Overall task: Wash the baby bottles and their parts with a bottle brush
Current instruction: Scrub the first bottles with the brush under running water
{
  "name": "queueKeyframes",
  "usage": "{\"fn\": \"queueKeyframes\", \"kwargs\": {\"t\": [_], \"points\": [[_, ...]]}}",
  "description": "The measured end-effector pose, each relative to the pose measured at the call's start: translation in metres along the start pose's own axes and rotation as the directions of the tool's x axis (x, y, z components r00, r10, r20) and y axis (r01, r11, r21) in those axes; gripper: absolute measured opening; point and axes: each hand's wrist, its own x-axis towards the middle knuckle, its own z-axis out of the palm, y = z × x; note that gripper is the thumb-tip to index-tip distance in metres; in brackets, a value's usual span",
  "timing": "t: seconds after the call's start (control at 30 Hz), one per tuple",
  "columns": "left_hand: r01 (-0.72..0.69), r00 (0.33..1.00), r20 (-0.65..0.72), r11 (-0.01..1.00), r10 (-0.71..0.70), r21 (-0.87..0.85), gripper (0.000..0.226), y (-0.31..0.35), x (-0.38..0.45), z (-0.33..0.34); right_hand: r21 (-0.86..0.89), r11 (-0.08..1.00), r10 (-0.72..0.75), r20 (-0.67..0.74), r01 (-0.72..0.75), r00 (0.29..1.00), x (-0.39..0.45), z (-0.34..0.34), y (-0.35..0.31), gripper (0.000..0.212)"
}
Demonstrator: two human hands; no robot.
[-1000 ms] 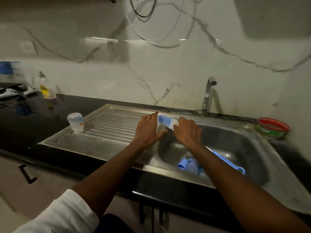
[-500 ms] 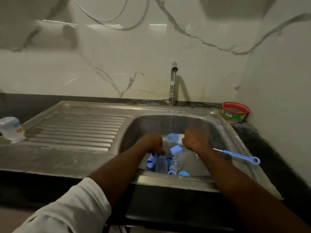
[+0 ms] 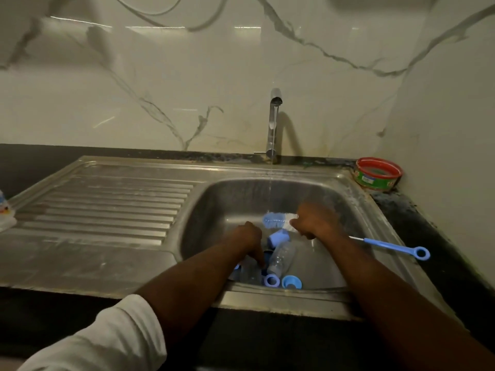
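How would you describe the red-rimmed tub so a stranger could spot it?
Start at the steel sink and follow its rim to the back right corner, where the marble walls meet. There, on the dark counter, sits a short round green tub with a red rim, the only red thing among blue bottle parts.

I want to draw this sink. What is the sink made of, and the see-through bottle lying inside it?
The sink looks like stainless steel: grey, dull-shiny, with pressed ridges on its drainboard. The baby bottle looks like clear plastic, since you can see through it, though glass cannot be ruled out from here.
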Motion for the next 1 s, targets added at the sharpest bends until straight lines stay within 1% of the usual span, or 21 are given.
{"fn": "queueKeyframes", "kwargs": {"t": [0.1, 0.13, 0.2, 0.23, 0.27, 0.3, 0.33, 0.37, 0.4, 0.43, 0.47, 0.53, 0.6, 0.67, 0.83, 0.9, 0.93, 1.0], "points": [[0.015, 1.0, -0.026, 0.994, -0.018, -0.105, 0.073, -0.003, 0.0, -0.004, 0.008, 1.0, 0.014, -0.034, -0.013, 0.999, -0.003, -0.004, 0.005, 0.026], [0.023, 0.999, -0.04, 0.987, -0.03, -0.161, 0.072, -0.006, 0.001, -0.008, 0.007, 1.0, 0.021, -0.041, -0.02, 0.999, -0.005, -0.005, 0.007, 0.026], [0.005, 0.997, -0.073, 0.949, -0.029, -0.316, 0.059, -0.011, 0.004, -0.018, 0.002, 0.999, 0.049, -0.058, -0.049, 0.997, -0.007, -0.009, 0.012, 0.027], [-0.027, 0.992, -0.124, 0.927, -0.022, -0.374, 0.047, -0.015, 0.005, -0.023, -0.004, 0.998, 0.065, -0.073, -0.065, 0.995, -0.009, -0.011, 0.014, 0.027], [-0.078, 0.976, -0.219, 0.912, -0.013, -0.403, 0.037, -0.017, 0.005, -0.029, -0.015, 0.997, 0.077, -0.092, -0.078, 0.993, -0.011, -0.014, 0.015, 0.028], [-0.139, 0.941, -0.337, 0.9, -0.01, -0.413, 0.032, -0.019, 0.005, -0.033, -0.027, 0.996, 0.085, -0.109, -0.088, 0.99, -0.013, -0.017, 0.016, 0.029], [-0.205, 0.89, -0.455, 0.874, -0.021, -0.441, 0.03, -0.019, 0.004, -0.038, -0.031, 0.995, 0.091, -0.127, -0.096, 0.988, -0.015, -0.018, 0.016, 0.029], [-0.276, 0.839, -0.542, 0.83, -0.038, -0.485, 0.025, -0.018, 0.004, -0.042, -0.029, 0.994, 0.097, -0.141, -0.102, 0.985, -0.016, -0.019, 0.016, 0.028], [-0.341, 0.794, -0.605, 0.78, -0.061, -0.525, 0.026, -0.015, 0.004, -0.046, -0.028, 0.994, 0.101, -0.151, -0.107, 0.983, -0.018, -0.019, 0.015, 0.028], [-0.395, 0.747, -0.659, 0.745, -0.08, -0.538, 0.035, -0.01, 0.005, -0.052, -0.027, 0.994, 0.103, -0.16, -0.108, 0.982, -0.019, -0.02, 0.014, 0.029], [-0.436, 0.705, -0.703, 0.723, -0.096, -0.536, 0.042, -0.005, 0.006, -0.057, -0.024, 0.994, 0.102, -0.165, -0.108, 0.981, -0.021, -0.019, 0.013, 0.03], [-0.513, 0.639, -0.761, 0.678, -0.107, -0.526, 0.046, 0.007, 0.009, -0.065, -0.012, 0.994, 0.106, -0.162, -0.109, 0.981, -0.022, -0.02, 0.014, 0.031], [-0.576, 0.595, -0.8, 0.652, -0.079, -0.493, 0.045, 0.016, 0.014, -0.068, -0.013, 0.995, 0.1, -0.147, -0.103, 0.984, -0.022, -0.021, 0.015, 0.031], [-0.609, 0.567, -0.823, 0.652, -0.04, -0.451, 0.047, 0.022, 0.02, -0.067, -0.016, 0.995, 0.097, -0.145, -0.1, 0.985, -0.02, -0.021, 0.015, 0.031], [-0.659, 0.528, -0.847, 0.601, -0.058, -0.452, 0.057, 0.021, 0.033, -0.06, -0.014, 0.994, 0.104, -0.165, -0.108, 0.981, -0.013, -0.016, 0.012, 0.031], [-0.671, 0.53, -0.845, 0.571, -0.076, -0.472, 0.057, 0.019, 0.039, -0.058, -0.022, 0.994, 0.102, -0.171, -0.107, 0.98, -0.013, -0.015, 0.012, 0.032], [-0.676, 0.552, -0.828, 0.526, -0.101, -0.516, 0.056, 0.017, 0.041, -0.057, -0.024, 0.994, 0.098, -0.173, -0.104, 0.98, -0.012, -0.014, 0.011, 0.032], [-0.689, 0.626, -0.766, 0.355, -0.146, -0.632, 0.053, 0.017, 0.042, -0.057, -0.022, 0.995, 0.09, -0.171, -0.095, 0.981, -0.01, -0.012, 0.009, 0.032]]}}
